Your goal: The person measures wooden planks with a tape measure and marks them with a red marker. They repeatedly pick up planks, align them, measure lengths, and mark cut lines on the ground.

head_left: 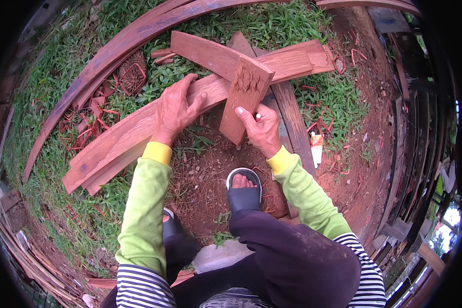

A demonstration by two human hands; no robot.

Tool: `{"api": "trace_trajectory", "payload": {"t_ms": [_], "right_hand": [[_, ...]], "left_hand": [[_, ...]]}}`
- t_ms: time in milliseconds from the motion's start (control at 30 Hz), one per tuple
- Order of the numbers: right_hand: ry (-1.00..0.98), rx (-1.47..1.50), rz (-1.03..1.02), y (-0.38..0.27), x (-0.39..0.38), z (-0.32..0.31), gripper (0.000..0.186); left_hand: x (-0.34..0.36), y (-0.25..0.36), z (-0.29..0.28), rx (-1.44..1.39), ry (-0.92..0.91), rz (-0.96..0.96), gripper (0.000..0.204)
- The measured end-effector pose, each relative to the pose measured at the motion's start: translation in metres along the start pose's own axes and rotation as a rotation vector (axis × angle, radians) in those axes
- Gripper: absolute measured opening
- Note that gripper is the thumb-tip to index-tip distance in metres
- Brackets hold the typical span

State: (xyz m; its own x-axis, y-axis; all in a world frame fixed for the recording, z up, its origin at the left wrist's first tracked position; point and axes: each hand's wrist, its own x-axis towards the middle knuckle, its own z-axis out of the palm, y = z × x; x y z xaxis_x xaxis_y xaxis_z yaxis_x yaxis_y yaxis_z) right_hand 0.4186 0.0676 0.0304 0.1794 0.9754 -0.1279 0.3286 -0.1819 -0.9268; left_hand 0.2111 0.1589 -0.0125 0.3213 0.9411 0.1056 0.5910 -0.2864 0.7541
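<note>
My left hand [175, 109] grips a long reddish plank [128, 123] that lies slantwise over other boards, its fingers over the upper edge. My right hand [259, 128] holds a short wooden board [246, 90] with a rough dark patch near its top end; its thumb presses on the face, and a small white stick [258, 118] pokes from the fingers. Behind the short board, another plank [197, 50] crosses the long one. A darker weathered board [292, 120] runs beneath them toward the lower right.
Long curved-looking boards [97, 64] lie on the grass at upper left. Red strap scraps [84, 126], wood bits and a small pale packet [316, 150] lie around. My sandalled feet [241, 190] are on dirt near a concrete slab [220, 256]. Stacked dark timber [421, 154] lines the right side.
</note>
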Motion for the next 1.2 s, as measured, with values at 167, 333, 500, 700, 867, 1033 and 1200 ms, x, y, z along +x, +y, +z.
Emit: {"api": "trace_trajectory", "payload": {"t_ms": [167, 333, 500, 700, 867, 1033, 1200], "right_hand": [[0.006, -0.741, -0.733, -0.024, 0.024, -0.032, 0.041], [-0.150, -1.093, -0.895, -0.001, 0.010, -0.031, 0.050], [-0.128, -0.997, -0.791, 0.018, -0.002, -0.021, 0.051], [0.257, -0.507, -0.304, 0.030, -0.030, -0.017, 0.046], [0.366, -0.019, 0.123, 0.039, -0.046, 0.003, 0.032], [-0.043, 0.267, 0.422, 0.039, -0.051, 0.023, 0.046], [-0.148, 0.517, 0.473, 0.024, -0.041, 0.036, 0.045]], "left_hand": [[-0.002, -0.012, -0.002, -0.486, 0.296, -0.127, 0.045], [0.003, -0.014, -0.009, -0.721, 0.258, -0.218, 0.059], [0.006, -0.005, 0.003, 0.053, 0.223, -0.092, 0.060], [0.003, -0.010, 0.007, 0.150, 0.184, -0.008, 0.060], [0.003, -0.007, 0.010, 0.118, 0.151, -0.026, 0.058], [0.004, -0.009, 0.009, 0.134, 0.165, 0.043, 0.056], [0.007, -0.007, 0.008, 0.159, 0.205, 0.103, 0.057]]}}
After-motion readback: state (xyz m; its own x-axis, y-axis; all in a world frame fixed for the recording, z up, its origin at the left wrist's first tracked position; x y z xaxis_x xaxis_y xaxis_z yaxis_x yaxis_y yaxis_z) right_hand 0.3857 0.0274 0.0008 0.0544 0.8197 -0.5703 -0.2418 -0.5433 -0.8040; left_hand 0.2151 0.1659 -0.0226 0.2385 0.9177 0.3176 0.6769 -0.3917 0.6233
